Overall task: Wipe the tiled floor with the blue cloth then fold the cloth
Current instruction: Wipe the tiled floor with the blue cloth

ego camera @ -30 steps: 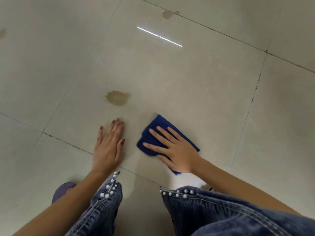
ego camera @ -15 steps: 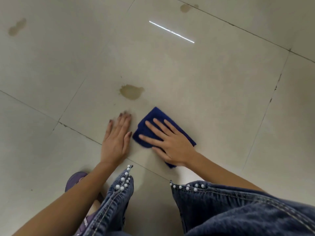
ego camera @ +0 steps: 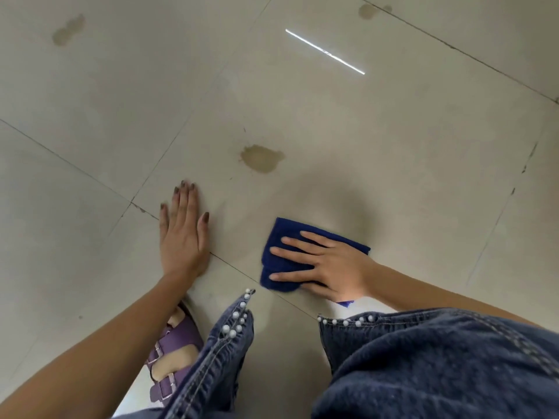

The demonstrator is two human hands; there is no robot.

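A folded blue cloth (ego camera: 282, 237) lies flat on the beige tiled floor (ego camera: 393, 146). My right hand (ego camera: 329, 264) presses on it from the right, fingers spread and pointing left, covering the cloth's right half. My left hand (ego camera: 183, 234) rests flat on the floor a hand's width to the left of the cloth, fingers together, holding nothing. A brown stain (ego camera: 261, 157) sits on the tile above and between the hands, apart from the cloth.
Two more brownish stains mark the floor, one at the far left (ego camera: 68, 30) and one at the top (ego camera: 367, 10). My denim trouser legs (ego camera: 423, 367) with pearl trim and a purple sandal (ego camera: 174, 355) fill the bottom. Grout lines cross the tiles.
My right hand has slid the cloth to the right and nearer to me, away from the left hand. The gap between hands has widened. The camera has tipped nearer the floor.
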